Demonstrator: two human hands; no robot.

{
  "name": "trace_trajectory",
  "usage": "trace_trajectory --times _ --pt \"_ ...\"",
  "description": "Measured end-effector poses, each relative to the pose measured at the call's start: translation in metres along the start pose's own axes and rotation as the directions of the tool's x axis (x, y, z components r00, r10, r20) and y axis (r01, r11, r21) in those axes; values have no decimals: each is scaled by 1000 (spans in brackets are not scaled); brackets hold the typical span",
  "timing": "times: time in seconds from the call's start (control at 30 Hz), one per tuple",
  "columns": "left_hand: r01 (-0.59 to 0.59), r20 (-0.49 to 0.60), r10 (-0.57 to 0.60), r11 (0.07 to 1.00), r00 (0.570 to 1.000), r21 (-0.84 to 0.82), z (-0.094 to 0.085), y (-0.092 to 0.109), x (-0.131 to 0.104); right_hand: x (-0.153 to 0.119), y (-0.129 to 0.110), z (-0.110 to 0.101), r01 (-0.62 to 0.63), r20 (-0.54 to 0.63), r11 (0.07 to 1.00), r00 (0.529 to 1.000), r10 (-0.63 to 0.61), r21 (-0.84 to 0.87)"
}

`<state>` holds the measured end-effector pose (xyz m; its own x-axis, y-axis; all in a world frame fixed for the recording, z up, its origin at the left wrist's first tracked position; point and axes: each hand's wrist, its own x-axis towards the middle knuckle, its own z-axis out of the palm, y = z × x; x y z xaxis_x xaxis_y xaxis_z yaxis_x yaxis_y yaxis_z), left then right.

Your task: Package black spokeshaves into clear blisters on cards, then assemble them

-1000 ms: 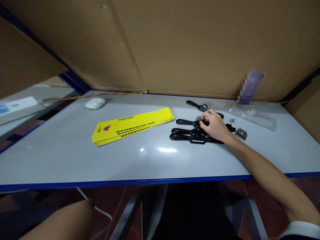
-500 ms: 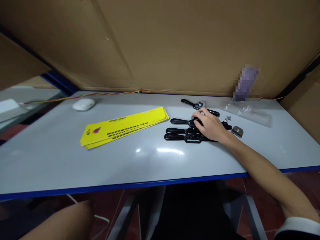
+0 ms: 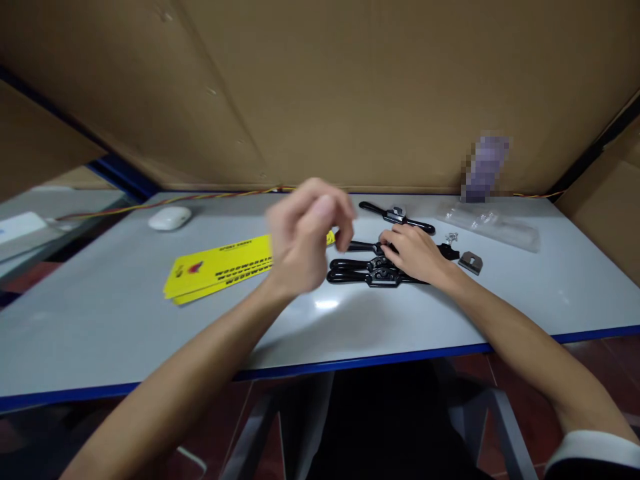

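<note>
My right hand rests over the middle of a black spokeshave, its fingers curled round the body, which they mostly hide. Just in front lie two more black spokeshaves, one close behind the other, their right ends partly under my hand. My left hand is in the air left of the tools, blurred, with loosely bent fingers apart and nothing visible in them. It covers the right part of the yellow printed cards. Beside my right hand are small metal screws and a flat steel blade.
Another spokeshave, with its blade fitted, lies farther back. A clear plastic sleeve and a pixelated purple object are at the back right. A white mouse sits at the left, and a cable runs along the cardboard wall.
My left hand has risen from below the table edge to a place above the table, near the cards. The right hand stays at the same spokeshave. The view has shifted slightly.
</note>
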<state>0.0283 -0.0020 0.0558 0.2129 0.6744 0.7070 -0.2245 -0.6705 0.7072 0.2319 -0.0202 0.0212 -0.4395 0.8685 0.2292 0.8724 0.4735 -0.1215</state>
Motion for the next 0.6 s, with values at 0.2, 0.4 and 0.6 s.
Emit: trace_trajectory --times 0.2,0.4,0.6 --pt "99 295 -150 979 944 180 -10 -54 15 -2 4 2 58 -43 998 997 -57 31" --pt "113 253 -240 895 937 431 -15 -73 2 -3 6 2 33 -74 998 997 -29 50" --pt "68 282 -315 766 906 639 -11 -77 -1 -2 15 -1 151 -72 986 987 -145 77"
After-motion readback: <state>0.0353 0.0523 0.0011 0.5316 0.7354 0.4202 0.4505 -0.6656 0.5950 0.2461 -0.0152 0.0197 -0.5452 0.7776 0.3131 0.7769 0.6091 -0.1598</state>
